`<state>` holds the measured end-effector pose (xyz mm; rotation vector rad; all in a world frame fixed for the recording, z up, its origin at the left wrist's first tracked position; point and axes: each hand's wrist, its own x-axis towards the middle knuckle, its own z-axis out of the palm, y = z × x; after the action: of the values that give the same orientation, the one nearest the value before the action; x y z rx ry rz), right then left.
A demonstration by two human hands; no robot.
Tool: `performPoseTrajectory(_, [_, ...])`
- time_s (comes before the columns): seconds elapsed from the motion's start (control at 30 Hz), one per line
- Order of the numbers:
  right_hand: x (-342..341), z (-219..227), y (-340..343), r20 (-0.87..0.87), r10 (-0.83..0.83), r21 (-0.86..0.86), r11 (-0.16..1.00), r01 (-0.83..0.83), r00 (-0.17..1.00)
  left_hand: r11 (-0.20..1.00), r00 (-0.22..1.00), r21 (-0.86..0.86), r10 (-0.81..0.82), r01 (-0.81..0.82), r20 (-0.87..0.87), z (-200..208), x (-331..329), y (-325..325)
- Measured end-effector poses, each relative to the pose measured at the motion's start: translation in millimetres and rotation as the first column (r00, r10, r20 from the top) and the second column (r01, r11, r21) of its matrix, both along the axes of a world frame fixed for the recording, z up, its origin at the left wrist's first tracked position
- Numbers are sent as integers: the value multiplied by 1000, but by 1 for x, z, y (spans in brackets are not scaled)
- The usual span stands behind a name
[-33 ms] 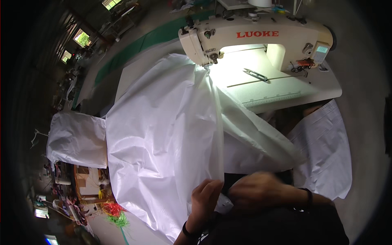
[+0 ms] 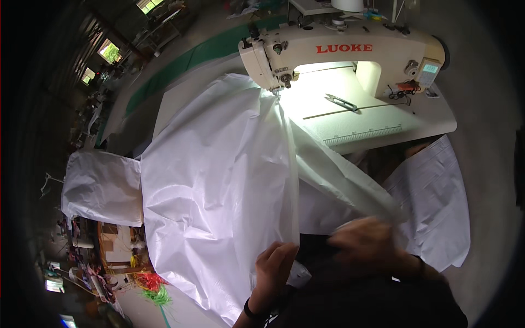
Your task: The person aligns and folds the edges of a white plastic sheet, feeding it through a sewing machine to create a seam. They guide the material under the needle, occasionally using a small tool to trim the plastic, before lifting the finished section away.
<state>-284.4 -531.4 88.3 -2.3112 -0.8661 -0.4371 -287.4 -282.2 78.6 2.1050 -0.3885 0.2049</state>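
A large white plastic-like sheet (image 2: 213,180) spreads from under the needle of a sewing machine (image 2: 339,46) down toward me. My left hand (image 2: 273,268) is closed on the sheet's near edge, and a crumpled bit of it pokes out beside the fingers. My right hand (image 2: 363,240) is smeared by motion at the near end of a folded flap (image 2: 344,175) of the sheet; whether it grips anything cannot be made out. Thread snips (image 2: 342,103) lie on the lit machine bed (image 2: 361,128), right of the needle.
White material (image 2: 435,202) hangs at the right, and another white piece (image 2: 101,188) lies at the left. Red and green strands (image 2: 156,287) sit on a pale surface at the lower left. A green strip (image 2: 180,63) runs along the floor behind the table.
My right hand has moved right and slightly away from me, leaving a wider gap to my left hand. The left hand keeps its place on the sheet's edge.
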Motion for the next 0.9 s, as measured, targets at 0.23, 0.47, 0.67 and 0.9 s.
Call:
performPoseTrajectory(0.23, [-43,-101,-67,-623,-371,306,694,651,689,993,995,-79,-93,90,-38,4,3,-18])
performPoseTrajectory(0.47, [-24,-38,-1,171,232,10,972,-237,958,990,990,39,-137,138,-17,12,4,-22])
performPoseTrajectory(0.67, [-2,-13,32,350,245,4,965,-263,904,983,957,-129,-158,130,-243,11,-1,-10])
performPoseTrajectory(0.9, [82,-45,41,-303,45,866,431,256,952,991,993,85,-92,99,-77,24,8,-5])
